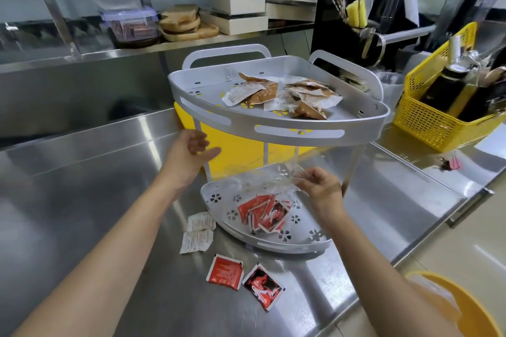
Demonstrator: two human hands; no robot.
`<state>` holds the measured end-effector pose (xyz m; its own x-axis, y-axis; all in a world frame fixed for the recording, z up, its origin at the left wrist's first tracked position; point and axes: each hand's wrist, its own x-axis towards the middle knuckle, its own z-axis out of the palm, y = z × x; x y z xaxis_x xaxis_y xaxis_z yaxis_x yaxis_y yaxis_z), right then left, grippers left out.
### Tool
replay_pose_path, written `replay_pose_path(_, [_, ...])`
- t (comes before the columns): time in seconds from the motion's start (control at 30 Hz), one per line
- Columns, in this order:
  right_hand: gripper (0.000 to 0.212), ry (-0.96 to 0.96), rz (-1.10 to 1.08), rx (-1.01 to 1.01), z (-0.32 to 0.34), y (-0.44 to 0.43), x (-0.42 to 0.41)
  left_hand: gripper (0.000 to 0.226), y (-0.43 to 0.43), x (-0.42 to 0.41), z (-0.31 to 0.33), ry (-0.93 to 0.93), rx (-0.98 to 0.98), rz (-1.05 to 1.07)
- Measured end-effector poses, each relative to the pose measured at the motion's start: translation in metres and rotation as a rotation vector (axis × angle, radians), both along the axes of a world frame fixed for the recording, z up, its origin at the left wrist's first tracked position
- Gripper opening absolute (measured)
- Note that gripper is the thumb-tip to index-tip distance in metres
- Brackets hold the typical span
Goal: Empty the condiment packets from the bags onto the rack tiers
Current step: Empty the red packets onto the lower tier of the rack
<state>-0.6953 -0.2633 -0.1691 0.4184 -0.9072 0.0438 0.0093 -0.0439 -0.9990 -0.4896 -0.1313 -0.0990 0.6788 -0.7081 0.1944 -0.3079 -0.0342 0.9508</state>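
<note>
Pinching clear bag (269, 176) over lower tier (301, 241), right hand (319, 186); left hand (189, 153) released, beside rack post; red packets (262, 212) piled inside rim.

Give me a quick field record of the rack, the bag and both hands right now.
top tier: brown and white packets
bottom tier: red packets under the clear plastic bag
right hand: pinching the bag
left hand: open, empty, beside the rack post
counter: two white packets, two red packets off the rack
</note>
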Motion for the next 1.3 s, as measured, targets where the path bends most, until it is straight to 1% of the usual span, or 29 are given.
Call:
replay_pose_path(0.07, [0.027,-0.026,-0.026,0.009,-0.002,0.001,0.001,0.040,0.006,-0.002,-0.013,0.012,0.265,-0.140])
replay_pose_path(0.17, [0.027,-0.027,-0.049,-0.005,0.000,0.004,0.001,0.074,0.021,-0.008,-0.041,-0.012,0.664,-0.369])
replay_pose_path(0.2, [0.026,-0.031,-0.051,0.001,0.000,0.005,0.001,0.078,0.024,-0.011,-0.051,-0.066,0.753,-0.405])
replay_pose_path(0.23, [0.024,-0.032,-0.054,0.010,0.000,0.004,0.002,0.073,0.025,-0.011,-0.062,-0.173,0.808,-0.398])
replay_pose_path(0.27, [0.024,-0.034,-0.056,0.017,0.001,0.004,0.002,0.054,0.026,-0.011,-0.072,-0.295,0.805,-0.350])
replay_pose_path(0.3, [0.024,-0.030,-0.056,0.019,0.001,0.004,0.002,0.027,0.026,-0.012,-0.078,-0.376,0.762,-0.271])
replay_pose_path(0.33, [0.024,-0.026,-0.052,0.014,0.001,0.005,0.001,0.006,0.026,-0.013,-0.079,-0.340,0.677,-0.195])
replay_pose_path(0.4, [0.024,0.028,-0.030,-0.017,0.000,0.005,-0.001,0.021,0.026,-0.015,-0.079,-0.109,0.419,-0.065])
replay_pose_path(0.43, [0.022,0.084,-0.018,-0.039,-0.002,0.006,-0.003,0.021,0.026,-0.015,-0.074,0.010,0.272,-0.012])
replay_pose_path(0.47, [0.019,0.155,-0.007,-0.067,-0.002,0.007,-0.005,0.018,0.025,-0.016,-0.064,0.085,0.148,0.019])
replay_pose_path(0.5, [0.016,0.242,-0.001,-0.106,-0.003,0.008,-0.007,0.014,0.023,-0.016,-0.053,0.119,0.077,0.026])
replay_pose_path(0.53, [0.016,0.322,-0.004,-0.143,-0.003,0.008,-0.008,0.014,0.019,-0.015,-0.043,0.109,0.038,0.014])
replay_pose_path(0.6, [0.021,0.387,-0.031,-0.186,-0.002,0.010,-0.009,0.021,0.011,-0.010,-0.027,0.020,0.037,0.011])
replay_pose_path(0.67, [0.027,0.366,-0.082,-0.225,0.003,0.014,-0.009,0.024,0.003,-0.007,-0.010,-0.052,-0.002,0.063])
replay_pose_path(0.7, [0.024,0.345,-0.090,-0.252,0.006,0.015,-0.009,0.022,0.001,-0.006,-0.003,-0.055,-0.041,0.065])
replay_pose_path(0.77, [0.018,0.327,-0.049,-0.310,0.014,0.018,-0.011,0.015,0.000,-0.007,0.008,-0.018,-0.055,-0.019])
replay_pose_path(0.8, [0.019,0.336,-0.010,-0.326,0.017,0.020,-0.013,0.014,0.000,-0.007,0.011,-0.026,-0.022,-0.058])
replay_pose_path(0.9, [0.026,0.449,0.082,-0.329,0.014,0.018,-0.020,0.024,0.002,0.005,0.012,-0.118,0.068,0.006])
replay_pose_path(0.97, [0.025,0.470,0.120,-0.311,0.010,0.017,-0.023,0.029,0.004,0.007,0.014,-0.098,0.102,-0.054])
replay_pose_path(1.07, [0.020,0.554,0.175,-0.368,0.010,0.019,-0.024,0.026,0.007,0.000,0.015,-0.110,0.198,-0.091])
replay_pose_path(1.13, [0.017,0.592,0.212,-0.384,0.012,0.022,-0.024,0.024,0.009,-0.005,0.014,-0.086,0.242,-0.141])
replay_pose_path(1.17, [0.013,0.582,0.207,-0.371,0.013,0.023,-0.024,0.023,0.010,-0.006,0.014,-0.057,0.234,-0.165])
replay_pose_path(1.2, [0.013,0.554,0.187,-0.354,0.013,0.024,-0.025,0.022,0.011,-0.007,0.016,-0.021,0.194,-0.168])
replay_pose_path(1.3, [0.021,0.303,0.150,-0.226,0.017,0.023,-0.029,0.021,0.012,-0.009,0.024,0.025,0.032,-0.101])
